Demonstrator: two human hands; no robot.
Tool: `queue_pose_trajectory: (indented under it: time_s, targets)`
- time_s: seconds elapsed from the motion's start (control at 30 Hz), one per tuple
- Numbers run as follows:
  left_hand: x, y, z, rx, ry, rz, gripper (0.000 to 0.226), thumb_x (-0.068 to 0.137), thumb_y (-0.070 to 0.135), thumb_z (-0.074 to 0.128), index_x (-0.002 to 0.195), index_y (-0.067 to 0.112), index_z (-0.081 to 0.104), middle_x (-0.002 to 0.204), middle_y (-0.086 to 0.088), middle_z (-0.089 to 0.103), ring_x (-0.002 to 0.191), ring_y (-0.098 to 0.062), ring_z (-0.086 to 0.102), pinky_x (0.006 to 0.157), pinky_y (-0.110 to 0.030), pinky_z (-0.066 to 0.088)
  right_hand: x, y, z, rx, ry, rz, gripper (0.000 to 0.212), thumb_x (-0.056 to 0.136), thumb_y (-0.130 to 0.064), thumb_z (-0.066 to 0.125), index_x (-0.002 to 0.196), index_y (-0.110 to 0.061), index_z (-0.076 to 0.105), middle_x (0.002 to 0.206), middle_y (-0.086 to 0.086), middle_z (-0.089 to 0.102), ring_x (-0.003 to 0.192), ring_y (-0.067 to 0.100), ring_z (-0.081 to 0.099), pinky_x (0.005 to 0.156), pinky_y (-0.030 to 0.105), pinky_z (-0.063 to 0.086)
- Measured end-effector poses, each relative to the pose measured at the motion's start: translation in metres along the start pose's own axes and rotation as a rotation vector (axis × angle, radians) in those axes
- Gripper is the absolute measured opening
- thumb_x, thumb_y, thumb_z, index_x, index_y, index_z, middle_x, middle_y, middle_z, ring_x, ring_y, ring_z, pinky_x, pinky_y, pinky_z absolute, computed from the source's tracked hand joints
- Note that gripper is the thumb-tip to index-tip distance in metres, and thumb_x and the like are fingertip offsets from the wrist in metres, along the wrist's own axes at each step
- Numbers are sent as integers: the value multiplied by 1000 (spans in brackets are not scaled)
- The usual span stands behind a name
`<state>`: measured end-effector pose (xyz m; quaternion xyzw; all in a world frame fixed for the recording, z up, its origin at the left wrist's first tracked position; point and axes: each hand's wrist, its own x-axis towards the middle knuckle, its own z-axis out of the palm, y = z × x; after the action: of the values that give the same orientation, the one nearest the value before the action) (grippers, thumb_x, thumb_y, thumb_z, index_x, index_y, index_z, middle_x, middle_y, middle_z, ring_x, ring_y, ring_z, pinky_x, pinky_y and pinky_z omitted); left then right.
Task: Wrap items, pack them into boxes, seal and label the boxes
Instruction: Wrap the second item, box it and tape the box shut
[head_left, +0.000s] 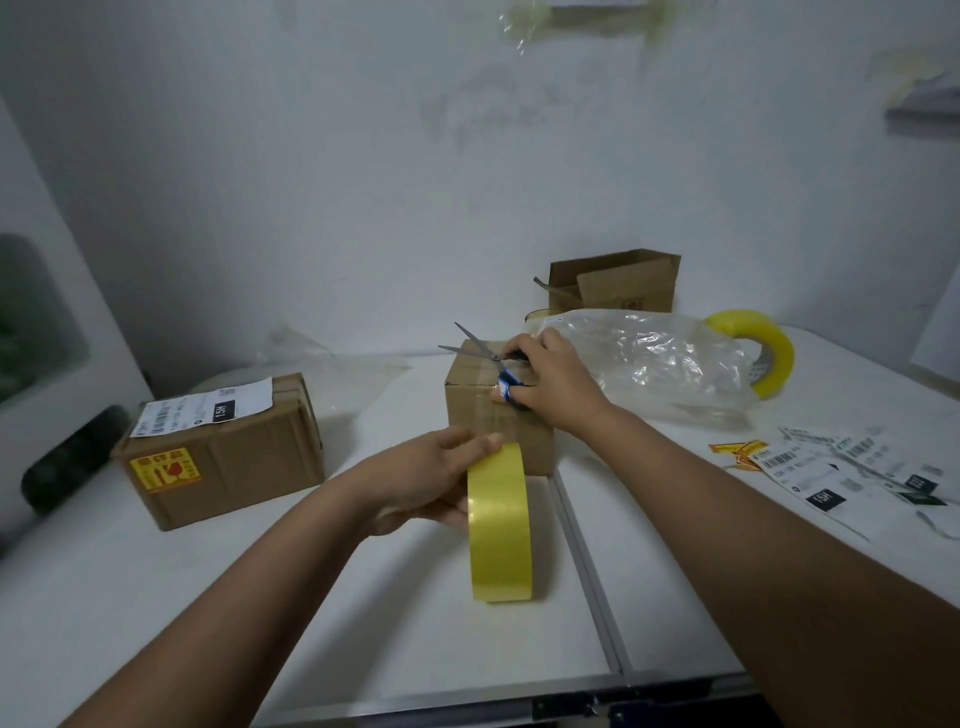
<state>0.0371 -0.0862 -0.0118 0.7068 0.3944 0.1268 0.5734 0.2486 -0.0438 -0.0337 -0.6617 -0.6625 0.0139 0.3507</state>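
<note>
A small closed cardboard box (480, 415) stands in the middle of the white table (156, 597). My right hand (550, 379) rests on its top and grips blue-handled scissors (480, 349), blades parted and pointing left. In front of the box, my left hand (431, 480) holds a yellow tape roll (498, 525) upright on its edge, thumb on the roll's top. The roll sits against the box's near side.
A sealed, labelled box (223, 452) with a yellow sticker lies at left. An open empty carton (618, 283) stands at the back. A clear plastic bag (649, 358) and a second tape roll (763, 353) lie right of it. Shipping labels (852, 467) are spread at far right.
</note>
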Motion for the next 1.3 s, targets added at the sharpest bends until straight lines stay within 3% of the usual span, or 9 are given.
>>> queue_pose_trajectory:
  time_s: [0.1, 0.27, 0.37, 0.5, 0.6, 0.7, 0.83, 1.03, 1.3]
  targets:
    - [2, 2, -1, 137, 42, 10, 35, 97, 54, 48, 121, 29, 56, 98, -4, 63, 65, -17, 65, 64, -26, 58, -1, -1, -1, -23, -3, 11, 47, 80, -36, 75, 122, -26, 55, 112, 1, 44, 114, 19, 41, 91, 36, 46]
    - [5, -7, -6, 109, 3, 40, 38, 94, 58, 48, 125, 35, 56, 118, -1, 64, 106, -18, 64, 95, -38, 55, 5, -7, -11, -51, -121, 49, 45, 81, -29, 74, 123, -25, 57, 117, 5, 46, 117, 21, 45, 100, 37, 44]
    - [3, -12, -5, 57, -8, 47, 40, 95, 57, 47, 127, 37, 58, 121, 2, 65, 110, -17, 62, 93, -31, 55, 4, -16, -36, 68, -240, 93, 40, 86, -26, 71, 124, -21, 62, 119, 3, 55, 111, 16, 53, 90, 22, 43]
    - [2, -15, -5, 38, -1, 60, 40, 95, 58, 46, 128, 39, 57, 123, 3, 64, 110, -17, 63, 90, -28, 55, -7, -17, -78, 343, -493, 262, 26, 92, -30, 66, 112, -13, 69, 97, 0, 61, 84, 12, 53, 66, 20, 40]
    - [0, -14, -4, 18, -3, 62, 41, 96, 57, 44, 131, 38, 56, 123, 4, 64, 110, -16, 62, 88, -26, 54, -20, 0, -100, 346, -741, 341, 30, 87, -34, 71, 106, -11, 66, 80, 0, 58, 70, 10, 51, 60, 21, 36]
    - [-1, -14, -2, 14, 10, 55, 43, 96, 57, 44, 131, 36, 55, 123, 3, 63, 110, -16, 62, 86, -25, 54, -34, 18, -111, 232, -883, 447, 43, 89, -34, 68, 120, -5, 63, 82, 1, 58, 69, 8, 52, 60, 21, 37]
    - [0, -13, -1, 17, 16, 46, 41, 95, 58, 44, 128, 37, 57, 123, 4, 64, 110, -16, 63, 84, -25, 54, -39, 31, -105, 215, -926, 494, 49, 89, -35, 67, 124, -1, 60, 81, -2, 56, 71, 8, 52, 62, 22, 34]
    - [0, -12, -2, 27, 1, 44, 40, 96, 57, 44, 128, 38, 58, 121, 4, 65, 109, -16, 63, 84, -24, 54, -27, 23, -86, 317, -942, 379, 21, 89, -37, 67, 87, -19, 58, 75, -6, 53, 71, 9, 48, 62, 23, 32]
    - [2, -14, -4, 35, -11, 54, 39, 97, 56, 45, 125, 36, 61, 115, 6, 68, 102, -12, 65, 85, -25, 54, -14, 24, -77, 316, -923, 386, 10, 84, -29, 74, 90, -21, 72, 72, -4, 55, 66, 8, 49, 57, 19, 32]
